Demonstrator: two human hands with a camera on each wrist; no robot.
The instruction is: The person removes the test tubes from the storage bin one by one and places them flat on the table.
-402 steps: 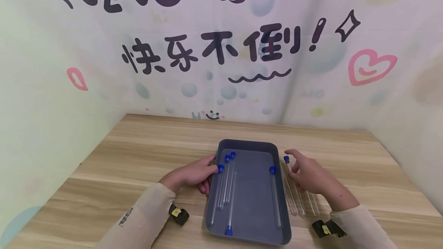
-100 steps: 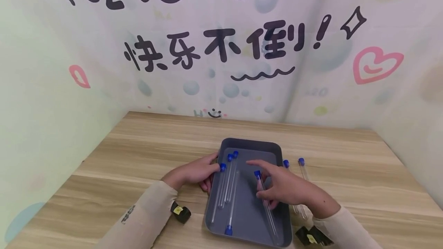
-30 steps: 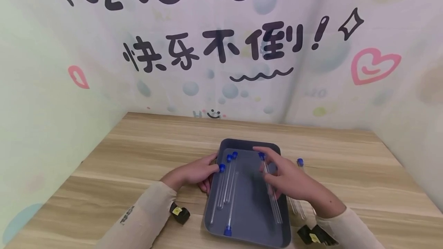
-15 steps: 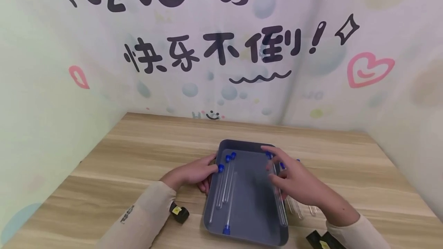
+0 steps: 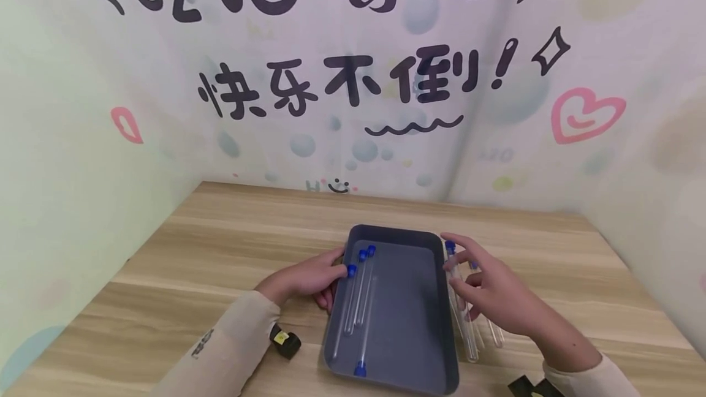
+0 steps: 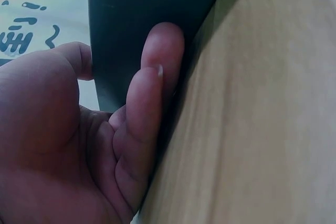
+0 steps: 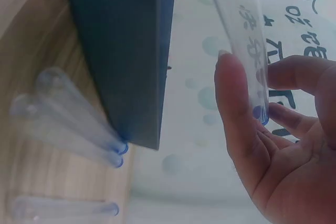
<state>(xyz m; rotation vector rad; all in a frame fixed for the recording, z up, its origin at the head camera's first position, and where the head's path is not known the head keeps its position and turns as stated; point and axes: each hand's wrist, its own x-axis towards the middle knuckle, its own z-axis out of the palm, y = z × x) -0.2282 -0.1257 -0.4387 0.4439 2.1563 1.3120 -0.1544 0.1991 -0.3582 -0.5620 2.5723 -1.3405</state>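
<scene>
Pinching a clear, slender glass-like tube [image 5: 466, 326] with a blue cap, the person's right hand [image 5: 491, 290] is making a narrow grip, the thumb pressing one side and fingertips meeting the other. The tube is slanting through the air just outside the right long wall of a dark blue-grey, smooth-walled rectangular tray [image 5: 410, 323] with rounded corners, its cap pointing away from the wearer and its rounded bottom pointing toward them. From where I'm standing, its smooth wall is letting the lettering behind show through in the right wrist view.

The left hand [image 5: 303, 274] is holding the tray's left side, thumb hooking the thin rim and bent fingers pressing against the matte outer wall. Inside, four capped clear tubes [image 5: 355, 293] are lying along the left half, three with their blue caps at the far end and one with its cap near the front wall. Three loose blue-capped tubes [image 7: 84, 109] are lying beside the tray on a pale tabletop [image 5: 231, 244] with streaky wood grain. Behind, a soft, faintly creased white cloth backdrop [image 5: 265, 158] is showing thick black characters, bubble shapes and a pink heart outline [image 5: 587, 116].
</scene>
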